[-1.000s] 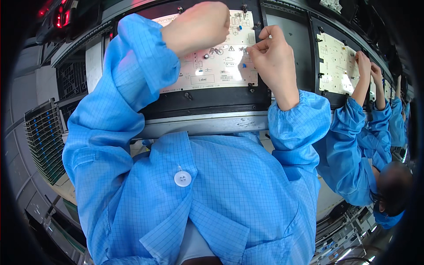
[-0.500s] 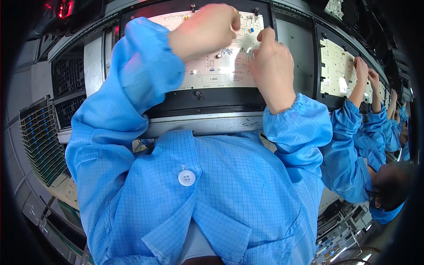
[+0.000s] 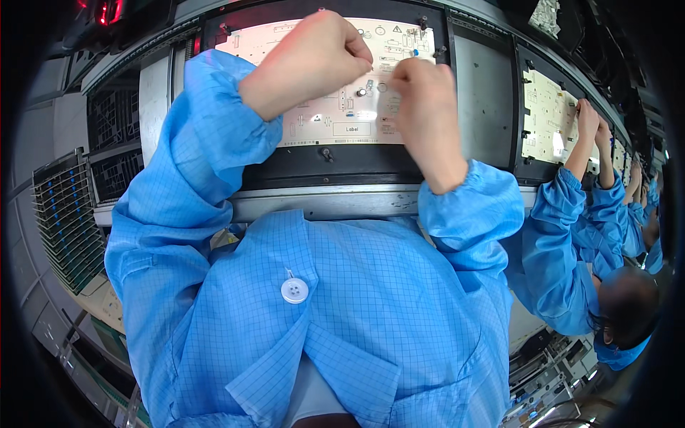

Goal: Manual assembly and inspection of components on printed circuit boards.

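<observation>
A pale printed circuit board (image 3: 303, 135) lies in a black frame (image 3: 357, 157) in front of me. My left hand (image 3: 310, 63) is over the board's middle, thumb and fingers pinched together; what they hold, if anything, is too small to make out. Close by on the right, my right hand (image 3: 429, 107) is somewhat blurred, its fingers curled and closed above the board. Between the hands a small dark cylindrical component (image 3: 361, 93) stands on the board. A blue component (image 3: 416, 53) sits near its far right part.
Black clamps (image 3: 326, 153) hold the frame's edges, and a metal rail (image 3: 328, 203) runs along the near side. To the right, another person's hands (image 3: 588, 120) work over a second board (image 3: 542, 118). A rack of stacked boards (image 3: 68, 221) stands at the left.
My left hand has drawn back toward me and to the left. The right hand has moved left, its fingers now lower over the board. The view has shifted slightly.
</observation>
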A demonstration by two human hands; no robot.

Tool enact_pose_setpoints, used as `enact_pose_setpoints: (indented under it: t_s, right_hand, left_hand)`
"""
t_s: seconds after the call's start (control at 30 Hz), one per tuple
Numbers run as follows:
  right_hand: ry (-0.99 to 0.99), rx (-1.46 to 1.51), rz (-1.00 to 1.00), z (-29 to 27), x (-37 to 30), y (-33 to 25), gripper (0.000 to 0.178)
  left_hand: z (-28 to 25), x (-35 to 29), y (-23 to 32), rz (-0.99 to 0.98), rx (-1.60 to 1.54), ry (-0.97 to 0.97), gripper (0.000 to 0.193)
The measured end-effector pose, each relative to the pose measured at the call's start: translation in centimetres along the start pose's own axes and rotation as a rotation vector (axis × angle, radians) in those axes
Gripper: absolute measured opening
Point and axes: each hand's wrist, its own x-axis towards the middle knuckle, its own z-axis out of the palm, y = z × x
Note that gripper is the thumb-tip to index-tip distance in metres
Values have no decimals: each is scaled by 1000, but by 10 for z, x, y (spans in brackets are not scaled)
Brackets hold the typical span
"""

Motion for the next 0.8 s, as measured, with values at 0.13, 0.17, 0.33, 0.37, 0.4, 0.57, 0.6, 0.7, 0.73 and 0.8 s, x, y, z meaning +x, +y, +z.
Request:
enact_pose_setpoints:
  t_s: [0.13,0.17,0.33,0.37,0.4,0.57,0.6,0.7,0.73,0.8]
  right_hand:
    - [263,168,265,-24,-2,39,11]
    - [265,246,368,-29,-6,46,12]
    - [352,318,409,-27,-22,51,11]
    - [390,335,411,-26,-24,53,10]
    - [395,336,421,-26,-26,54,10]
    - [447,330,389,-22,-29,65,10]
    - [450,333,392,-23,-29,65,10]
    - [430,351,445,-27,-31,64,10]
    - [419,351,455,-27,-33,65,10]
    - [409,351,468,-27,-35,66,12]
  left_hand:
    - [30,13,9,-72,80,-84,17]
    - [36,16,13,-53,141,-81,17]
    - [51,34,19,-107,267,-128,18]
    - [53,37,21,-132,283,-121,19]
    - [55,39,23,-130,289,-131,19]
    - [64,43,17,-114,296,-77,21]
    - [64,44,16,-114,301,-80,21]
    - [66,46,17,-92,308,-86,22]
    - [67,46,20,-113,314,-85,22]
    - [68,46,23,-133,321,-86,22]
